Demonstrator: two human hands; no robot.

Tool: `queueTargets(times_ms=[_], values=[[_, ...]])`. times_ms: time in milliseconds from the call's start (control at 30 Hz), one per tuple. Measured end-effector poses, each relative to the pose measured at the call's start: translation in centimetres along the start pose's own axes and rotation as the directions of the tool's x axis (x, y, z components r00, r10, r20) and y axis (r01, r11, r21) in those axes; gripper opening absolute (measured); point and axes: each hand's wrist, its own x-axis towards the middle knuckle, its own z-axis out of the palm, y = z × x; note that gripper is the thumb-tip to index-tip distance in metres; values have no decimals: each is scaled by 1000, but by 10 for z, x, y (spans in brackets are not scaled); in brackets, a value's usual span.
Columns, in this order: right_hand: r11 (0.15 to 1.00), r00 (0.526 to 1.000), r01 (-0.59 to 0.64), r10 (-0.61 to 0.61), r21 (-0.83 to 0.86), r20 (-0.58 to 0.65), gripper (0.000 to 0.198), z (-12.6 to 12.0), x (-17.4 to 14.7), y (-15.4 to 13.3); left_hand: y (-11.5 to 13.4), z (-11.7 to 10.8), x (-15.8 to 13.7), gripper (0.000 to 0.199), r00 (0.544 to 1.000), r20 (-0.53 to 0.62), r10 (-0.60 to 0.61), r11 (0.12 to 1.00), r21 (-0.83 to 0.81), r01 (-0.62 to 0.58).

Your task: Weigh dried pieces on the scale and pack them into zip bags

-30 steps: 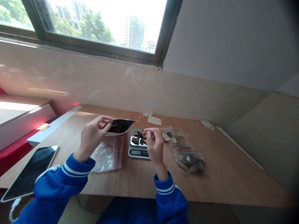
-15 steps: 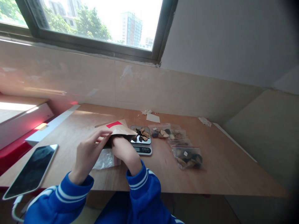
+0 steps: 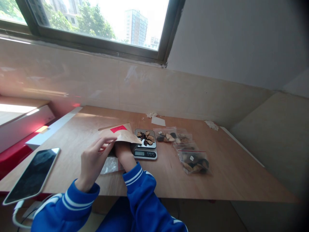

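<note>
My left hand (image 3: pixel 95 160) pinches the open edge of a brown paper bag (image 3: pixel 129 135) that bears a red label. Inside the mouth of that bag is my right hand (image 3: pixel 125 155); its fingers are hidden, so their grip does not show. Just right of the bag, a kitchen scale (image 3: pixel 151 154) carries dried brown and black pieces (image 3: pixel 147 138) on its plate. Under my hands lies a clear zip bag (image 3: pixel 111 165), partly covered.
Several zip bags of dried pieces (image 3: pixel 194 162) lie right of the scale. A white card (image 3: pixel 158 121) and crumpled tissue (image 3: pixel 151 115) are near the wall. At the left edge rests a tablet (image 3: pixel 32 175) with a white cable (image 3: pixel 16 211).
My right hand has gone deeper into the paper bag, its wrist shifting left. My left hand still holds the bag's edge. More of the scale's display now shows.
</note>
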Motion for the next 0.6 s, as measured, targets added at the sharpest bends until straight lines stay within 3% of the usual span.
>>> queueTargets(times_ms=[100, 233, 467, 600], values=[[997, 990, -72, 71, 7, 120, 29, -13, -4, -5, 0, 0, 1, 29, 1000, -4, -13, 1000, 16, 13], [1000, 993, -13, 10, 23, 116, 31, -40, -14, -12, 3, -2, 3, 28, 999, -23, -27, 999, 43, 28], [988, 998, 45, -38, 149, -51, 29, -83, -54, -20, 8, -6, 16, 22, 997, -51, -58, 986, 152, 65], [903, 931, 233, -100, 361, -351, 20, -106, -93, 2, 9, -11, 28, 22, 994, -74, -79, 972, 215, 93]])
